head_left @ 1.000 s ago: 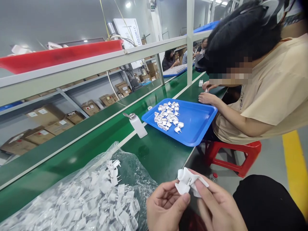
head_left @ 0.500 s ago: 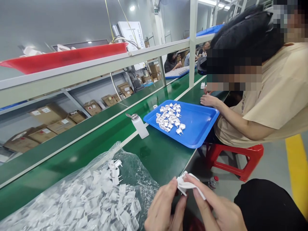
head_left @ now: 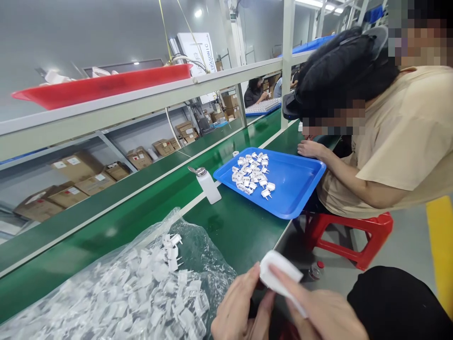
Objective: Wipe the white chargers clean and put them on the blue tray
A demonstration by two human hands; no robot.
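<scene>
Near the bottom of the head view, my left hand [head_left: 239,304] pinches something at the left end of a white cloth [head_left: 279,271]; the cloth hides most of it. My right hand [head_left: 318,307] holds the cloth, its index finger pressed on top. To the left lies a clear plastic bag [head_left: 198,236] with several white plug pieces [head_left: 152,288]. Farther off, a blue tray [head_left: 293,174] carries several more white plug pieces [head_left: 251,172] on its left side. A white pump bottle [head_left: 211,189] stands just left of the tray.
The green table [head_left: 226,226] runs into the distance. A person in a beige shirt [head_left: 406,141] sits at the right on a red stool [head_left: 354,231]. A red tray [head_left: 106,85] rests on the overhead shelf. Boxes stand on the far shelving, and a bottle [head_left: 316,270] is on the floor.
The white cloth has spread over the held end, covering the small white part seen there before. My right hand has shifted slightly. The co-worker's head has moved left and lower.
</scene>
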